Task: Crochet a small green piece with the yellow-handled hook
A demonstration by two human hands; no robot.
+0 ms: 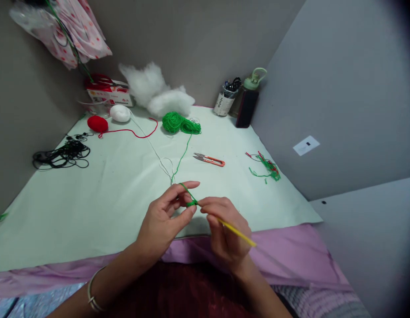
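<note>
Between the thumb and fingers of my left hand (165, 215) is pinched a small green crochet piece (191, 203). Green yarn runs over the raised index finger and back to a green yarn ball (173, 122). My right hand (227, 225) is closed round a crochet hook with a yellow handle (238, 232), its tip at the green piece. Past the fingers, a pair of orange thread snips (210, 160) lies on the table. A white yarn ball (120, 113) and a red yarn ball (97, 124) sit at the back left, their strands trailing over the cloth.
White stuffing (152, 90) is heaped against the back wall. Black cord (67, 152) lies at the left, yarn scraps (269, 167) at the right. A pen cup (224, 102), a bottle (253, 84) and a dark phone (247, 108) stand in the back right corner.
</note>
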